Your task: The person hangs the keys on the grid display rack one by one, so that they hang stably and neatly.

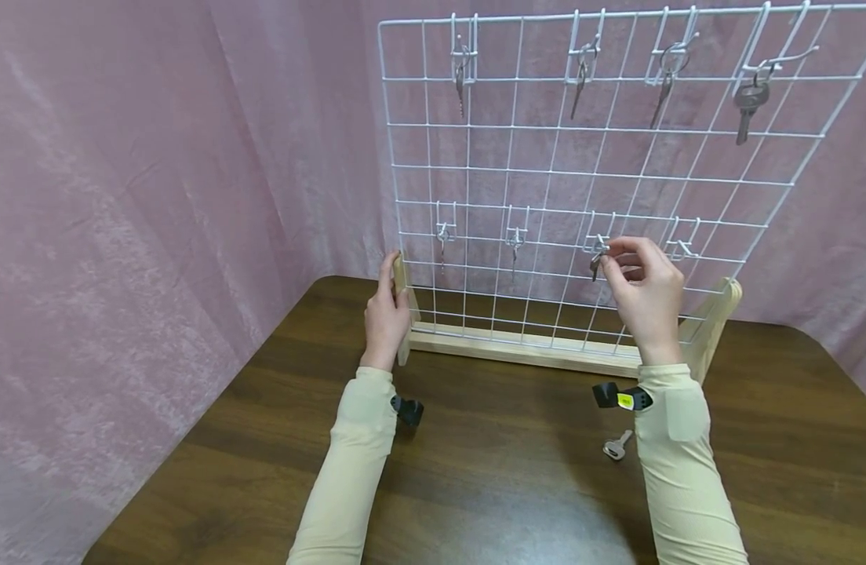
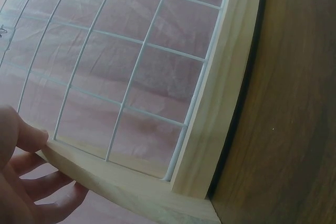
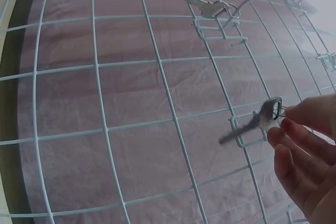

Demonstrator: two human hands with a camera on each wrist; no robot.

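My left hand grips the wooden side piece at the left end of the stand. In the left wrist view its thumb lies on one face, and its fingers curl round the other. At the third hook of the lower row, my right hand pinches a small ring with a key on it. This key hangs tilted beside the hook, its blade pointing away from the fingers. The hook is fixed on the white wire grid.
Several keys hang along the upper row, one a dark-headed key at far right. Lower left, two hooks carry keys, including this key. The lower right hook is bare. A loose key lies on the brown table.
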